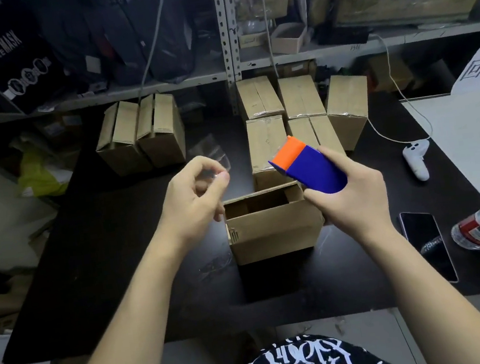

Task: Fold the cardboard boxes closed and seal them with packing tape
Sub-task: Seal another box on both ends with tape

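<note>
On the black table (123, 271), just beneath both hands, stands a cardboard box (272, 232) with its top open. The left hand (192, 196) pinches a clear tape strip (214, 154) between thumb and forefinger, while the right hand (352, 195) grips a blue and orange tape dispenser (309, 167). Behind, 2 untaped boxes (139, 136) sit left and 5 taped boxes (301, 98) right.

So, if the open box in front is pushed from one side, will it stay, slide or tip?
Probably slides: the box looks empty, so light, and the black table looks smooth and glossy. Its walls may flex, since the top is open.
</note>
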The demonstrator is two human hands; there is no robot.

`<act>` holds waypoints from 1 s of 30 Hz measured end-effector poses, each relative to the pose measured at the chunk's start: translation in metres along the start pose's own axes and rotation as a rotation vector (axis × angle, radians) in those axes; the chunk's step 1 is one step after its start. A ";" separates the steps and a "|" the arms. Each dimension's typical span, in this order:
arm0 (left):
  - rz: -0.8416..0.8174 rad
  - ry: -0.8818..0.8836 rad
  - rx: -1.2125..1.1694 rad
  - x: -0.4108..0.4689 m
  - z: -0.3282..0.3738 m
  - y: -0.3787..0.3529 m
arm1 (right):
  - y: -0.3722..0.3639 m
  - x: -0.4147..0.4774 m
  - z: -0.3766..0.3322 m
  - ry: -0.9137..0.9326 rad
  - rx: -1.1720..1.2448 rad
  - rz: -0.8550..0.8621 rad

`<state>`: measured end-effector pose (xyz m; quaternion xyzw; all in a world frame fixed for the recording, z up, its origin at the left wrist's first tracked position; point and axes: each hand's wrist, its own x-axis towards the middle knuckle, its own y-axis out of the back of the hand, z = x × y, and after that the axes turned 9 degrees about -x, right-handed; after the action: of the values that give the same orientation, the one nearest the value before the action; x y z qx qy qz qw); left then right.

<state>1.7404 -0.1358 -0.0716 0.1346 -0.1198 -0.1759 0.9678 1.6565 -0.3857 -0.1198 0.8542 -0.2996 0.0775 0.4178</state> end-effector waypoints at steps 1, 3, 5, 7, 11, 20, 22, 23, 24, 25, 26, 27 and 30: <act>0.021 0.043 -0.040 -0.002 -0.006 0.003 | -0.002 -0.002 -0.002 0.006 0.007 0.006; 0.048 0.124 -0.095 -0.007 -0.016 0.010 | -0.005 -0.004 -0.007 0.026 0.006 0.024; 0.045 0.168 -0.052 -0.014 -0.026 0.019 | -0.010 -0.004 -0.012 0.051 0.009 0.037; 0.045 0.167 0.034 -0.022 -0.037 0.027 | -0.014 -0.003 -0.018 0.079 0.017 0.044; 0.108 0.194 0.198 -0.031 -0.062 0.046 | -0.021 -0.001 -0.033 0.140 0.042 0.043; 0.093 0.396 0.395 -0.058 -0.156 0.092 | -0.045 -0.009 -0.073 0.255 0.111 0.014; 0.052 0.479 0.446 -0.065 -0.177 0.097 | -0.053 -0.012 -0.079 0.283 0.105 -0.014; 0.034 0.512 0.460 -0.069 -0.186 0.099 | -0.056 -0.014 -0.082 0.294 0.105 -0.027; 0.021 0.536 0.465 -0.072 -0.194 0.099 | -0.060 -0.016 -0.086 0.305 0.108 -0.039; 0.019 0.550 0.463 -0.076 -0.199 0.098 | -0.063 -0.019 -0.089 0.315 0.112 -0.049; 0.028 0.558 0.457 -0.079 -0.205 0.097 | -0.065 -0.021 -0.092 0.323 0.115 -0.057; 0.044 0.569 0.458 -0.082 -0.211 0.096 | -0.068 -0.023 -0.095 0.329 0.115 -0.065; 0.064 0.596 0.500 -0.089 -0.228 0.094 | -0.074 -0.029 -0.101 0.336 0.104 -0.093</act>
<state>1.7522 0.0315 -0.2729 0.4078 0.1234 -0.0643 0.9024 1.6880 -0.2607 -0.1156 0.8626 -0.1816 0.2150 0.4204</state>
